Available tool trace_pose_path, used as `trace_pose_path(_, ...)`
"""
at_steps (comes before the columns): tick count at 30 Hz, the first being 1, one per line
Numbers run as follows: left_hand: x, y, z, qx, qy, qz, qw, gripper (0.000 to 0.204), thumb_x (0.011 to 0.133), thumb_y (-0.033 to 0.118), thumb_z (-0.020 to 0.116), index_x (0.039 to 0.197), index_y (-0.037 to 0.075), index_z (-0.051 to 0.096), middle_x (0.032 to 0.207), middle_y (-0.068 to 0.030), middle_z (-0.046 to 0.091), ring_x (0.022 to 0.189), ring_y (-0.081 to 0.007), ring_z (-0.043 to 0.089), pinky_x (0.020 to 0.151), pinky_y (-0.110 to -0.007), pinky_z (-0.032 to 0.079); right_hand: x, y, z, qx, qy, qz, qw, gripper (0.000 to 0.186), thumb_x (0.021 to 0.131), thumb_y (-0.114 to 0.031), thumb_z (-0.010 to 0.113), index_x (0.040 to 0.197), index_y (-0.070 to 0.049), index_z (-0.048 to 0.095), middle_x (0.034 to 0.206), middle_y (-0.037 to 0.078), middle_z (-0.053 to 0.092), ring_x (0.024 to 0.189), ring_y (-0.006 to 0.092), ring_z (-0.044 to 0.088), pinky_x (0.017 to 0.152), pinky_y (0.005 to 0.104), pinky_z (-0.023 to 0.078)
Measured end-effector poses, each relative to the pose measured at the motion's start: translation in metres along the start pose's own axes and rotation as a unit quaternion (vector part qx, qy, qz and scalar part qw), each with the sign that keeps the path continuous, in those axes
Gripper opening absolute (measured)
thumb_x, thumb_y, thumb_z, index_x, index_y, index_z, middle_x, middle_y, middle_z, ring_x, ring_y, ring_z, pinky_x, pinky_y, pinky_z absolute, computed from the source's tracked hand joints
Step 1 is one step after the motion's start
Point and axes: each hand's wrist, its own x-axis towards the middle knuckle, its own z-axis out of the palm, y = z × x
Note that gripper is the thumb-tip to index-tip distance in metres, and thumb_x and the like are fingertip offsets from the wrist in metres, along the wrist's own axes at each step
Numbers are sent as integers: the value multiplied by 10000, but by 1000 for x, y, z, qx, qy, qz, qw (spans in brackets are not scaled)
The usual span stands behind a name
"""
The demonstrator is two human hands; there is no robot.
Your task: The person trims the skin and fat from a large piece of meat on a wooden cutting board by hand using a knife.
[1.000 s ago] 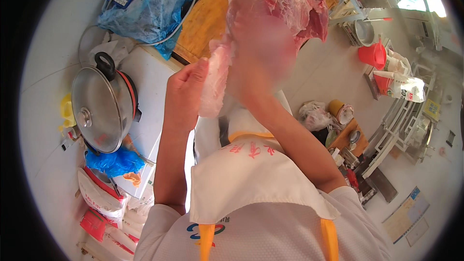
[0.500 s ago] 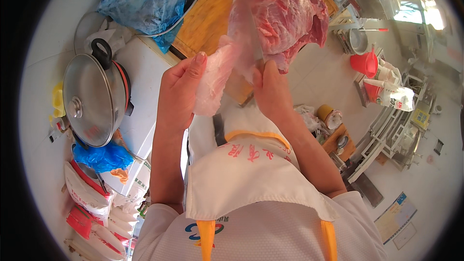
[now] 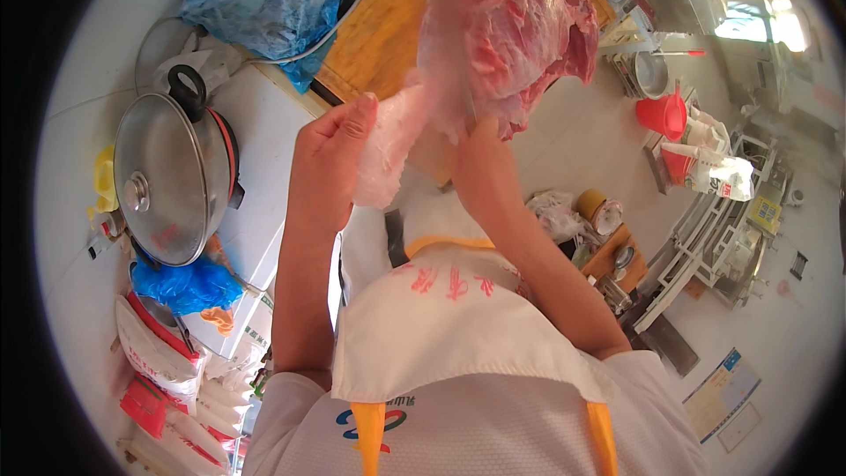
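A large piece of raw red meat point(image 3: 520, 31) rests on the wooden cutting board point(image 3: 374, 26) at the top. From its left side hangs a pale pink-white flap of fat point(image 3: 386, 154). My left hand point(image 3: 324, 167) is closed on the flap's outer edge, thumb on top, holding it away from the meat. My right hand point(image 3: 486, 167) is closed round the handle of a knife point(image 3: 467, 79) near the meat's lower end. The blade points away from me between flap and meat, smeared by haze; its tip cannot be made out.
Left of the board are a blue plastic bag point(image 3: 273, 18) and a lidded pan point(image 3: 163, 181) on a white counter point(image 3: 256, 159). Packed sacks point(image 3: 163, 344) lie below. Right, lower down, stand a red scoop point(image 3: 674, 115) and a wooden board point(image 3: 621, 256) with utensils.
My right hand and the knife have shifted slightly left and nearer to me along the meat's lower end. My left hand keeps its hold, and the flap looks narrower.
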Motion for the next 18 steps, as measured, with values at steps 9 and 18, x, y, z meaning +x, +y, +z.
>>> trace_pose_path(9,-6,-14,2,89,3,15,996,390,1120,370,693,1000,6,767,809,78,584,775,-19,489,671,-232,435,19,-29,3,-322,-42,-19,946,298,1078,-101,586,1278,93,479,1126,301,742,937,455,763,762,517,600)
trace_pose_path(18,-1,-13,-9,135,-41,47,989,396,1125,378,679,1015,10,774,827,59,649,733,-23,522,623,-240,436,13,-1,21,-93,11,-100,991,392,1080,-232,616,1302,78,526,1100,372,669,978,560,706,821,588,580)
